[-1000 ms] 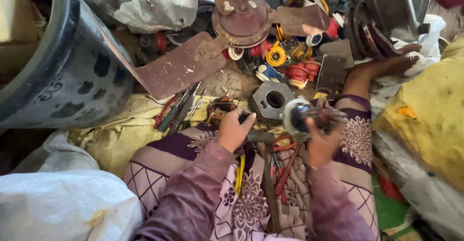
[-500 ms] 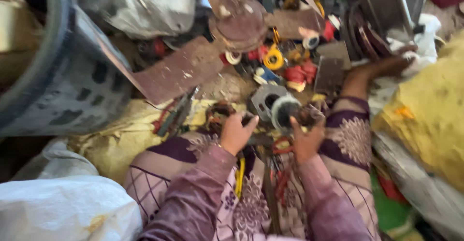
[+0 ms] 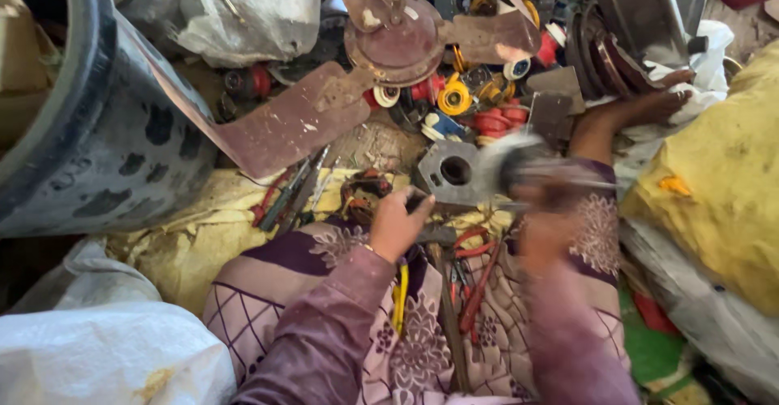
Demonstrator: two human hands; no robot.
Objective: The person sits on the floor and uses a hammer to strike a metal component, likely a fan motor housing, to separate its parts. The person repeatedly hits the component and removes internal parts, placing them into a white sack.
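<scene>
Head view: right hand blurred beside metal plate, clutter crowding.

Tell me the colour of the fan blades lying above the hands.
Rusty reddish-brown fan blades, seen in the head view.

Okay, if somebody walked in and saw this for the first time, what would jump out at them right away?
Probably the rusty brown fan blade assembly at top centre, its long blade reaching down to the left over a heap of red and yellow spools. Below it, the left hand rests on a dark tool over the patterned lap, while the right hand, blurred, holds a round metal part beside a grey metal plate. A big dark tub fills the left.
</scene>
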